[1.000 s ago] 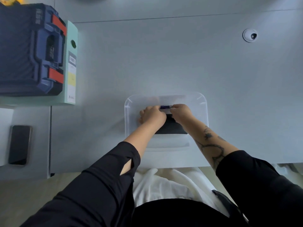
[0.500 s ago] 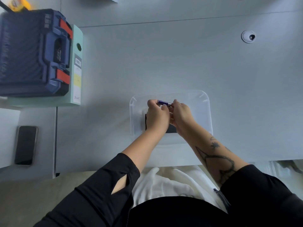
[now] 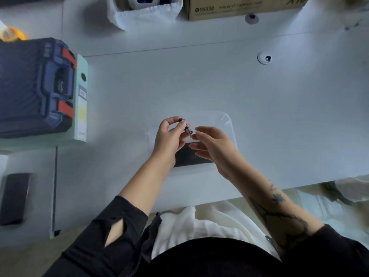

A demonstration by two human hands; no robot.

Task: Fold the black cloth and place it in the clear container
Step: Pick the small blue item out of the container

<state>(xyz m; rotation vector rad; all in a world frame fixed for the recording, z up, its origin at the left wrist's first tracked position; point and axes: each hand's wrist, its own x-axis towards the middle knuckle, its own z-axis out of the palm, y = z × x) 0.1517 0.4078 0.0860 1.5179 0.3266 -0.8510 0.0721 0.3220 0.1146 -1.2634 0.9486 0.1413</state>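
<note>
The folded black cloth (image 3: 189, 157) lies flat inside the clear container (image 3: 229, 121) near the table's front edge, partly hidden by my hands. My left hand (image 3: 169, 136) hovers above the container and pinches a small purple cylinder with a metal tip (image 3: 188, 128) between thumb and fingers. My right hand (image 3: 213, 146) is just right of it with fingers spread, its fingertips close to the cylinder's tip; I cannot tell whether they touch it.
A blue tool case (image 3: 34, 86) sits on a pale green box (image 3: 81, 96) at the left. A dark phone (image 3: 14, 197) lies at the near left. A small white dome camera (image 3: 264, 58) is at the far right; a cardboard box (image 3: 239, 7) and a white bag (image 3: 143, 15) stand at the back.
Both hands rose from the container with the purple cylinder. My right hand opened and let go of it; the left hand keeps it. The view tilted up, showing the table's back.
</note>
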